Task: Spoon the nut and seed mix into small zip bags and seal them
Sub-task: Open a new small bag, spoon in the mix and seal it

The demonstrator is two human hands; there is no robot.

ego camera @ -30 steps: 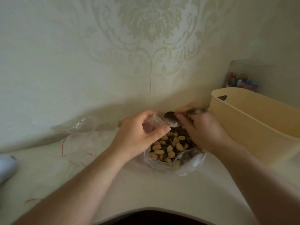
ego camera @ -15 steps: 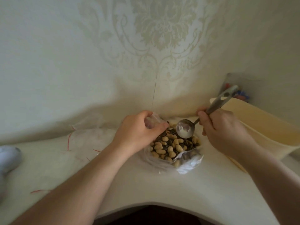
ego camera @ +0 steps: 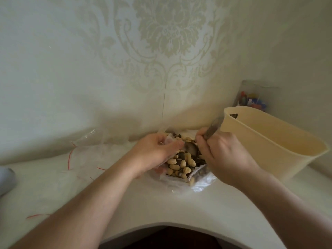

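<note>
A clear plastic bag (ego camera: 201,182) lies open on the white table, full of a nut and seed mix (ego camera: 181,163) of pale nuts and dark seeds. My left hand (ego camera: 152,151) pinches a small clear zip bag (ego camera: 168,141) at the mix's far left edge. My right hand (ego camera: 222,155) grips the handle of a metal spoon (ego camera: 190,147). The spoon's bowl is down in the mix, just right of my left thumb. Its handle points up and right toward the tub.
A beige plastic tub (ego camera: 269,141) stands close on the right, next to my right hand. A clear jar of coloured items (ego camera: 253,97) sits behind it. Several empty zip bags with red strips (ego camera: 80,155) lie at the left. The wall is directly behind.
The spoon has dropped from above the mix down into it. My right hand moved left and down with it. My left hand keeps its hold on the small bag.
</note>
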